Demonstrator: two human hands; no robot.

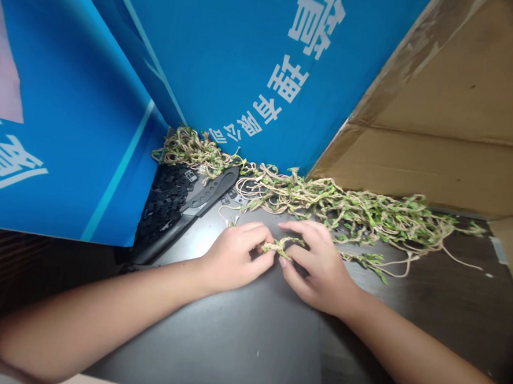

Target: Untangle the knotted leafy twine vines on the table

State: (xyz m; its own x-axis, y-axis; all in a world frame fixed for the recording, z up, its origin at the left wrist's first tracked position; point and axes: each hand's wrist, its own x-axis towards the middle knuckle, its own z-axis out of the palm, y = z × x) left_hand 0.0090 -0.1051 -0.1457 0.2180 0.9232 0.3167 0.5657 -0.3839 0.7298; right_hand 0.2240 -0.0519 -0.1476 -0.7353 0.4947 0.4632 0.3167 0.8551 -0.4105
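Between my two hands lies a short stretch of leafy twine [281, 247], beige cord with small green leaves. My left hand [238, 254] pinches its left end with thumb and forefinger. My right hand [317, 262] curls around the other side, thumb and fingers bent close to the twine, its fingertips partly hidden. Just beyond the hands a long tangled heap of the same leafy twine [359, 213] stretches to the right. A smaller heap of leafy twine [193, 150] sits at the back left.
A black-handled tool [194, 208] lies slanted beside many small black pieces [163, 195] on the left. Blue panels with white characters [247, 58] stand behind and left. A cardboard wall [436, 162] rises on the right. A grey board [225, 341] is under my hands.
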